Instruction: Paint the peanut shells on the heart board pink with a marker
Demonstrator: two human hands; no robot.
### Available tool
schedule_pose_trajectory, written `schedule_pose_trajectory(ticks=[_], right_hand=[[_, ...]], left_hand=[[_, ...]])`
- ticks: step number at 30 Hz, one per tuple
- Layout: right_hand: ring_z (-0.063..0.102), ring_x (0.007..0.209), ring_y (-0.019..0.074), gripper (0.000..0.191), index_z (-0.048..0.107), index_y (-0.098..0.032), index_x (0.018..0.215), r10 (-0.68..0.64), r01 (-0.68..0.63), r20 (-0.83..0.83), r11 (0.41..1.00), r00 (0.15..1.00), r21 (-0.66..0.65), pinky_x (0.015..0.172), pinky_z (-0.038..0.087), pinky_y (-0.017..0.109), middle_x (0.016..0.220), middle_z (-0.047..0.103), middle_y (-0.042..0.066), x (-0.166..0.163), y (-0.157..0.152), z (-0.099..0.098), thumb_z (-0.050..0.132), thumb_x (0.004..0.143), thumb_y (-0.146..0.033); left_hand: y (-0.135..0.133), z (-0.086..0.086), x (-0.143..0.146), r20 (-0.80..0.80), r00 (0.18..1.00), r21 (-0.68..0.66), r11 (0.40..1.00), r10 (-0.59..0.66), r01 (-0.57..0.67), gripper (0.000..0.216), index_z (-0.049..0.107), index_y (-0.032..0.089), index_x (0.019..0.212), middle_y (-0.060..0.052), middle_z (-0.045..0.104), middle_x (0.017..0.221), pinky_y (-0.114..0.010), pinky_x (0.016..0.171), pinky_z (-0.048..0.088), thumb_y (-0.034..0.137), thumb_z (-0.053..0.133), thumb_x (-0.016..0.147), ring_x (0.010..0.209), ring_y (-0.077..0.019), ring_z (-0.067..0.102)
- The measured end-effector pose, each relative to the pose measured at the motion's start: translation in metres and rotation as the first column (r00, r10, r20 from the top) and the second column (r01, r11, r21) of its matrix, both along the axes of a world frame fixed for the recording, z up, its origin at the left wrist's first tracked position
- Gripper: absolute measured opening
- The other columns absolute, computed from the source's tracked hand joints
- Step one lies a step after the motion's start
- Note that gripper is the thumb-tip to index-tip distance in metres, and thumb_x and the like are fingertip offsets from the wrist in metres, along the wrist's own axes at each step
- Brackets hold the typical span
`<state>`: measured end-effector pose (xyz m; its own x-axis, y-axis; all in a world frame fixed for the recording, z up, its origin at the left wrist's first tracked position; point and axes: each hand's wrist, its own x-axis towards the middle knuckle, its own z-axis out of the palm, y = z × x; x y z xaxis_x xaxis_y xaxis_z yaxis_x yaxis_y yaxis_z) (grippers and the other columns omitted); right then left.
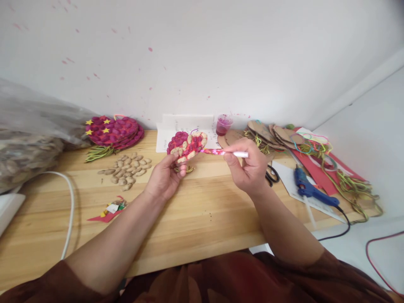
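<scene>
My left hand (164, 176) is closed on the lower edge of a round craft piece (187, 145) covered with peanut shells, part painted magenta and part bare tan. It holds the piece up above the wooden table (202, 219). My right hand (249, 166) pinches a white-handled paintbrush (225, 153) whose magenta-stained tip touches the right side of the piece. A small plastic cup of magenta paint (223, 124) stands behind, near the wall.
Finished magenta discs with yellow stars (114, 130) lie back left, loose peanuts (128, 169) in front of them. A plastic bag (28, 134) is far left. A blue glue gun (311, 190), scissors (272, 174), cardboard shapes (271, 134) and coloured cords (344, 179) crowd the right.
</scene>
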<state>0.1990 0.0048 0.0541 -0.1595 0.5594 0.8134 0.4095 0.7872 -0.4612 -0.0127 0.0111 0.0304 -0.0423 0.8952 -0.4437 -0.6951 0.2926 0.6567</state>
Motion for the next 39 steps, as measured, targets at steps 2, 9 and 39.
schedule_pose_trajectory(ticks=[2,9,39], right_hand=[[0.063,0.080,0.0179,0.013,0.067,-0.024,0.101,0.015,-0.015,0.030,1.000,0.999,-0.001,0.073,0.048,0.036,0.088,0.068,0.002,-0.0014,-0.0012,0.0004,0.067,0.091,-0.016],[0.061,0.080,0.0189,0.010,0.067,-0.024,0.100,-0.045,0.045,0.027,0.999,0.999,0.007,0.074,0.047,0.037,0.086,0.066,0.003,0.0029,0.0012,0.0007,0.066,0.091,-0.019],[0.063,0.080,0.0184,0.006,0.066,-0.024,0.098,-0.070,0.070,0.043,0.997,0.997,-0.011,0.074,0.049,0.036,0.087,0.067,0.002,0.0030,-0.0004,0.0023,0.065,0.093,-0.023]], left_hand=[[0.0000,0.0000,0.0001,-0.003,1.000,0.000,1.000,-0.003,0.003,0.013,0.065,0.011,0.081,-0.001,0.061,0.060,-0.014,0.039,0.047,0.011,0.057,0.091,0.043,-0.0075,0.054],[-0.0005,0.0000,-0.0002,0.000,1.000,0.005,1.000,-0.009,0.009,0.015,0.063,0.012,0.077,-0.002,0.061,0.060,-0.014,0.038,0.046,0.011,0.057,0.091,0.043,-0.0077,0.054],[-0.0018,-0.0002,0.0022,-0.059,0.998,0.026,1.000,0.005,-0.004,0.008,0.064,0.012,0.076,-0.004,0.066,0.059,-0.016,0.041,0.049,0.012,0.062,0.083,0.042,-0.0097,0.056]])
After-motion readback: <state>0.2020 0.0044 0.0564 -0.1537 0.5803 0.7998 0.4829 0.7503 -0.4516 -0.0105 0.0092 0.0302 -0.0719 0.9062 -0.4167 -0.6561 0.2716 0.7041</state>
